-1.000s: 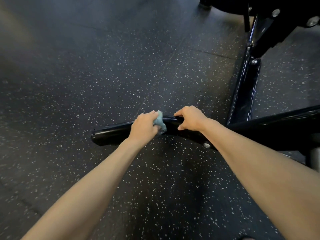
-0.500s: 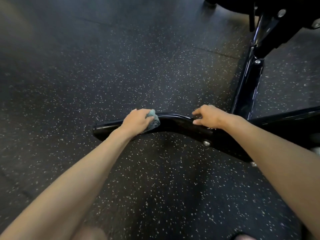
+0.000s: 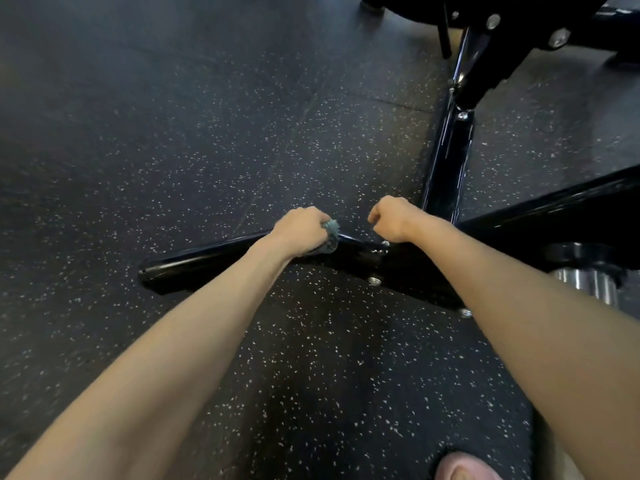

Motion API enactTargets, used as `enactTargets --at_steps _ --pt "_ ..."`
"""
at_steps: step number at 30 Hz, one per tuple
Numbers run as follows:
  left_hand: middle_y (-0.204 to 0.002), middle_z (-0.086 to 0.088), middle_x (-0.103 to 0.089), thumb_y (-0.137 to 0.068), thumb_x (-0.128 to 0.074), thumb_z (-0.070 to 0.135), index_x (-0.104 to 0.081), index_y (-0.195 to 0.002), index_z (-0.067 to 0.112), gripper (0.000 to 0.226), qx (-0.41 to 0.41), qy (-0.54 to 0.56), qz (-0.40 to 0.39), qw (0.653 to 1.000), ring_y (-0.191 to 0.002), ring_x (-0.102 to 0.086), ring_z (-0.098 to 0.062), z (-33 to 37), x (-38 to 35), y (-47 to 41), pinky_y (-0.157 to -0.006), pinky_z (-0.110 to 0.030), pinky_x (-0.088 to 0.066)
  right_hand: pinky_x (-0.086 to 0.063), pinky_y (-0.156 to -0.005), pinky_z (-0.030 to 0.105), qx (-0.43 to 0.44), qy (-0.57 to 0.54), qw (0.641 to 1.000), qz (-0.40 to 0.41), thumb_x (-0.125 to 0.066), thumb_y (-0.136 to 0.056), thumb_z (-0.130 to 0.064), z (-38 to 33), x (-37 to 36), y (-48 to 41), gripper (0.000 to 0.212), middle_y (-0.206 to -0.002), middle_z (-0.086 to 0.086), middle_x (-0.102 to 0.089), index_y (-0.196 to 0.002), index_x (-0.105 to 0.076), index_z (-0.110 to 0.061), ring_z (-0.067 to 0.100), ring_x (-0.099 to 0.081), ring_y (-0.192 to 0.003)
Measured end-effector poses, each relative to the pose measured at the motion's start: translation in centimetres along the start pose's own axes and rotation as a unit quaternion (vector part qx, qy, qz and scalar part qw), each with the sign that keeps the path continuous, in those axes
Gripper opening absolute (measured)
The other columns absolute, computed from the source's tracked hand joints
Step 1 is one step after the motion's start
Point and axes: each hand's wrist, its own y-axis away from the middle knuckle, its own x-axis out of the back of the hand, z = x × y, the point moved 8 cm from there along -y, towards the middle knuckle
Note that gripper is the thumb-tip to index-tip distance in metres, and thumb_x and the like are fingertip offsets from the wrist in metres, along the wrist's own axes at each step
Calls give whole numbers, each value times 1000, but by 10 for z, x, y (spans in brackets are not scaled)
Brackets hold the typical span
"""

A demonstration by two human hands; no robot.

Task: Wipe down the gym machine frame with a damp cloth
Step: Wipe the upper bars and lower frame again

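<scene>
Fingers (image 3: 317,218) of left hand (image 3: 301,230) curled round blue-grey cloth (image 3: 331,233), pressed on glossy black steel floor bar (image 3: 207,261); bar's long axis 8-to-4 o'clock; free end at 8 o'clock from cloth; right hand (image 3: 391,220) fisted, empty, at 3 o'clock.

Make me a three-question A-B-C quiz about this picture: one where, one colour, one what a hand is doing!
1. Where is the cloth? A. in a bucket B. in the left hand, on the black frame bar C. on a shelf
2. The cloth's colour? A. red B. yellow C. blue-grey
3. The right hand is? A. a fist B. flat open C. holding a bottle
Answers: 1B, the left hand grips it against the bar; 2C, it looks blue-grey; 3A, it is curled tight, nothing showing in it.
</scene>
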Motion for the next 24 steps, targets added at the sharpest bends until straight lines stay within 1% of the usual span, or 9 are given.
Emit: enactTargets --at_steps 3,7,8,10,13,15,17,19,24 --pt "-113 -10 -67 -94 -49 24 -65 -121 28 32 -7 23 -30 999 -103 -61 -30 45 -15 -6 -84 -36 -49 -48 -99 38 -2 -7 1000 16 -54 -94 -9 2 -1 -3 31 -124 15 -62 -125 -62 -6 31 -59 -111" --pt "-83 -7 -70 -95 -51 24 -71 -105 23 22 -12 93 -81 992 -60 -58 -18 31 -10 2 -58 -26 -46 -48 -100 39 -13 -12 1000 15 -50 -95 -7 3 2 0 31 -124 16 -60 -125 -60 -5 30 -58 -111" --pt "-80 -8 -70 -94 -52 23 -72 -97 20 20 4 105 -83 991 -60 -56 -19 17 -3 0 -57 -26 -44 -46 -101 40 -12 -15 1000 12 -48 -95 -6 4 1 1 34 -127 16 -58 -127 -58 -5 31 -57 -113" --pt "-86 -13 -67 -94 -49 24 -68 -89 14 22 53 67 -65 994 -74 -56 -24 -2 7 -7 -63 -29 -41 -45 -103 42 -12 -14 1000 9 -44 -95 -4 4 0 3 38 -131 15 -55 -132 -54 -6 33 -55 -116" --pt "-119 -17 -62 -93 -47 29 -62 -114 8 33 102 -12 -49 993 -105 -59 -32 20 -7 -18 -81 -33 -42 -45 -101 45 -15 -25 999 45 -44 -93 -4 5 6 4 46 -134 17 -50 -139 -43 -10 34 -54 -116" --pt "-130 -14 -58 -94 -44 35 -57 -125 10 42 76 -13 -71 995 -117 -55 -31 58 -29 -18 -88 -34 -40 -45 -99 47 -21 -49 995 87 -47 -93 -6 7 15 6 51 -131 19 -51 -142 -35 -12 36 -54 -115" --pt "-135 -10 -56 -97 -36 42 -54 -129 13 47 34 -24 -82 996 -123 -51 -30 81 -40 -16 -95 -37 -37 -45 -100 48 -24 -54 994 93 -48 -93 -7 9 17 5 55 -131 20 -51 -144 -31 -12 37 -54 -115" --pt "-134 -9 -57 -98 -36 42 -56 -127 14 45 34 -37 -66 997 -124 -49 -28 64 -26 -13 -104 -39 -31 -45 -99 48 -15 -35 997 74 -47 -93 -6 8 12 4 56 -132 20 -50 -145 -29 -12 37 -54 -114" --pt "-126 -11 -60 -89 -42 32 -59 -117 12 38 209 -39 -9 977 -118 -52 -28 -41 4 -12 -114 -46 -17 -46 -93 47 48 -48 991 117 -46 -91 1 -9 13 9 73 -126 16 -48 -152 -12 -18 31 -51 -103"
